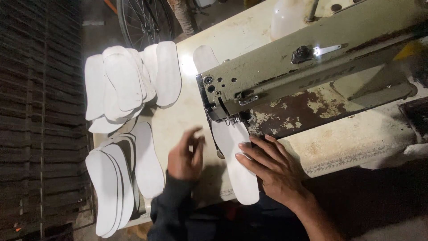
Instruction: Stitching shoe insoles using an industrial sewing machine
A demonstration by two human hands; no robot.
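1. the white insole piece [235, 167] lies on the sewing machine [312, 76] bed under the needle head, its long axis running from the needle area down toward the person, the rounded near end hanging past the edge of the table [178, 120].
2. the right hand [272, 167] rests flat on the piece's right edge, fingers spread and pressing down, pointing toward the needle (nothing is gripped, only held down).
3. the left hand [185, 156] hovers just left of the piece, blurred, fingers loosely curled and slightly apart, holding nothing that can be made out.
4. the right hand is the nearer one; the piece lies directly under its fingertips and a short way right of the left hand.
5. two stacks of like white pieces sit well to the left: a far stack [129, 80] and a near stack [118, 183].
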